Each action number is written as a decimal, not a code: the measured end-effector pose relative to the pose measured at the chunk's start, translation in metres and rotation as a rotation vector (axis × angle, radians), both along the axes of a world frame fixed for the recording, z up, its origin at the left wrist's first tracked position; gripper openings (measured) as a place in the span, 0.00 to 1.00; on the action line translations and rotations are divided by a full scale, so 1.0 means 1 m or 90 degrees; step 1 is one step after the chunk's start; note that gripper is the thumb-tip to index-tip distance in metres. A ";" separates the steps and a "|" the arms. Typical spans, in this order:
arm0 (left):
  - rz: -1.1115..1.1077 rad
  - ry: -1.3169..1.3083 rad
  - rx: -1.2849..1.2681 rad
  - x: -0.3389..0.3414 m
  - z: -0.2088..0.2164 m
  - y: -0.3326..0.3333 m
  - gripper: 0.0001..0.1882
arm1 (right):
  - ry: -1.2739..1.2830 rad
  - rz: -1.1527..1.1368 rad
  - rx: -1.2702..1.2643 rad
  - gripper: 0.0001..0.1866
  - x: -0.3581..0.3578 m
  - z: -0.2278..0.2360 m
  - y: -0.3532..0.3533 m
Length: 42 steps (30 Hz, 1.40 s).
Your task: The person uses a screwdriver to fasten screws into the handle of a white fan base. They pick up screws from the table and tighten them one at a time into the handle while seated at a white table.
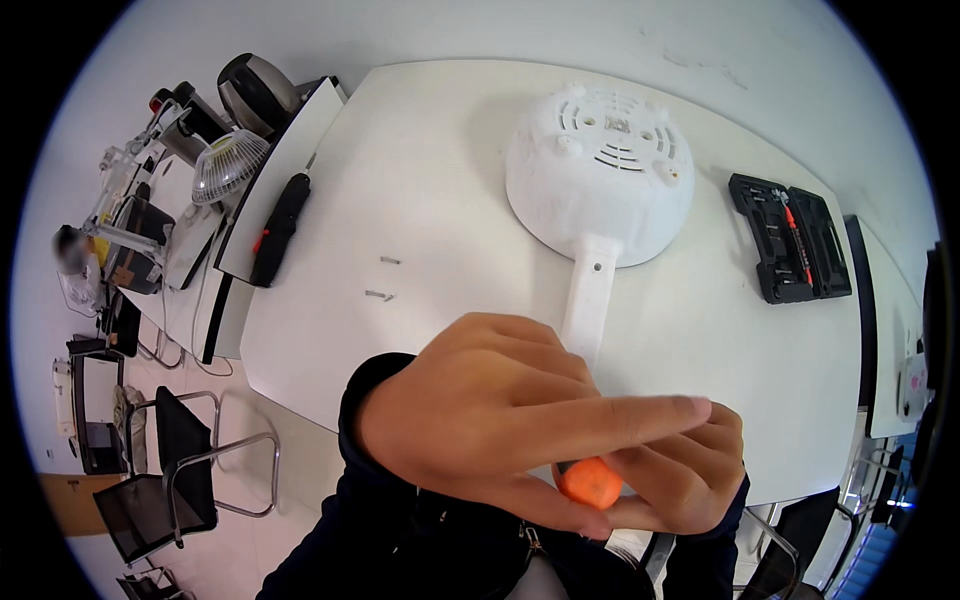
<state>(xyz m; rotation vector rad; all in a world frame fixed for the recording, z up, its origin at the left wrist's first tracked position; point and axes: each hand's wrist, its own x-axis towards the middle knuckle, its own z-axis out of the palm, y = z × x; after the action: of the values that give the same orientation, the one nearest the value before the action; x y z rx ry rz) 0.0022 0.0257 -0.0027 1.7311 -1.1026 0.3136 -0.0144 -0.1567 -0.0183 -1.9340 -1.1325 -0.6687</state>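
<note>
My left hand (490,395) and my right hand (685,470) meet over the table's near edge. Between them shows the rounded orange end of a dark-bodied tool (590,484); the rest of it is hidden by my fingers, so its kind is unclear. The right fingers curl around it. My left thumb passes just below the orange end, and the left index finger stretches across above it. Beyond the hands, a white round electric pot (600,180) lies upside down, its vented base up. Its handle (590,300) points toward me and runs behind my left hand.
Small screws (380,294) lie on the white table (440,160), left of the pot. A black power screwdriver (283,228) rests at the left edge. An opened black tool case (790,240) is at the right. Chairs (185,460) and a cluttered side desk (185,245) stand left.
</note>
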 end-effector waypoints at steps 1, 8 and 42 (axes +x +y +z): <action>-0.033 0.017 -0.006 0.000 0.000 0.000 0.32 | 0.009 0.019 0.003 0.14 0.000 0.001 -0.002; -0.139 0.093 0.061 -0.002 0.008 0.005 0.35 | 0.005 0.068 0.025 0.15 -0.003 0.005 -0.002; -0.250 0.156 0.018 0.017 -0.010 -0.004 0.44 | 0.081 0.120 0.116 0.17 -0.002 -0.004 0.003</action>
<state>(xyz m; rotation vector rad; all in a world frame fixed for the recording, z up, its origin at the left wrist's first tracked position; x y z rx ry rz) 0.0190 0.0221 -0.0126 1.4889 -1.2349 -0.1545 -0.0159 -0.1537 -0.0228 -1.6682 -1.1186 -0.5200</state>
